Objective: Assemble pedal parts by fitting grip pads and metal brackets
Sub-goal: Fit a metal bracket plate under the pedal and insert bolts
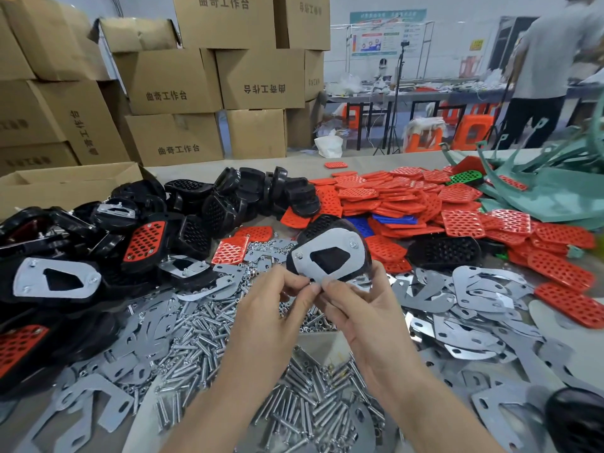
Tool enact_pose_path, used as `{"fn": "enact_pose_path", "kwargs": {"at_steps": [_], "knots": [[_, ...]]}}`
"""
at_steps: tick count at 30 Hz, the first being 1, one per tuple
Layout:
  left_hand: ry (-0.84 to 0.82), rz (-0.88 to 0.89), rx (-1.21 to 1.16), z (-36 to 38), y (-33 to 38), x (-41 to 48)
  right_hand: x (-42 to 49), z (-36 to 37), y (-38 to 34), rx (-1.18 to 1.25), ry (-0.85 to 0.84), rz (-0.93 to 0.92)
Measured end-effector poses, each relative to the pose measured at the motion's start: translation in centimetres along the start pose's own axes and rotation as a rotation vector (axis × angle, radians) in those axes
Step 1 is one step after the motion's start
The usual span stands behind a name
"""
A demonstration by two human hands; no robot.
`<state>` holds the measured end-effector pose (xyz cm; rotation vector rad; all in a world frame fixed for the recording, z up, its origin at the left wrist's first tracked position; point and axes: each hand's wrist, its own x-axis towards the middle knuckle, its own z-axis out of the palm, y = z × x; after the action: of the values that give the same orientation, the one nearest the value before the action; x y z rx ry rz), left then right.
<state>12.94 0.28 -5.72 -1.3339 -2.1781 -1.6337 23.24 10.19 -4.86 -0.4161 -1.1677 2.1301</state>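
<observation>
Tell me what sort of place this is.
Probably a small factory assembly workshop: heaps of red perforated plastic grip pads, loose flat grey metal brackets and silver bolts, with stacked brown cardboard cartons behind.

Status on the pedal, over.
Both busy: left hand, right hand pinch pedal at near edge. On it, bracket, two bolts showing. Nothing blocking.

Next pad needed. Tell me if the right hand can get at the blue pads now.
Probably not yet: the right hand grips the pedal, which sits between it and the blue pads. Once it is freed, they lie exposed just beyond.
</observation>
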Motion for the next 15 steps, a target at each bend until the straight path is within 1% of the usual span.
{"fn": "enact_pose_path", "kwargs": {"at_steps": [2,5,8,11,15], "knots": [[0.021,-0.017,-0.003,0.27,0.15,-0.04,-0.14,0.16,0.25,-0.079,0.040,-0.050],[0.029,-0.040,-0.005,0.43,0.27,-0.14,-0.28,0.31,0.31,-0.156,0.056,-0.105],[0.033,0.096,0.113,0.29,0.19,-0.07,-0.10,0.04,0.45,-0.180,0.080,-0.110],[0.021,0.211,0.152,0.40,0.11,0.23,0.09,-0.04,0.50,-0.124,0.101,-0.062],[-0.037,0.163,0.069,0.19,0.16,0.43,-0.37,0.62,-0.06,0.016,0.075,0.012]]}}
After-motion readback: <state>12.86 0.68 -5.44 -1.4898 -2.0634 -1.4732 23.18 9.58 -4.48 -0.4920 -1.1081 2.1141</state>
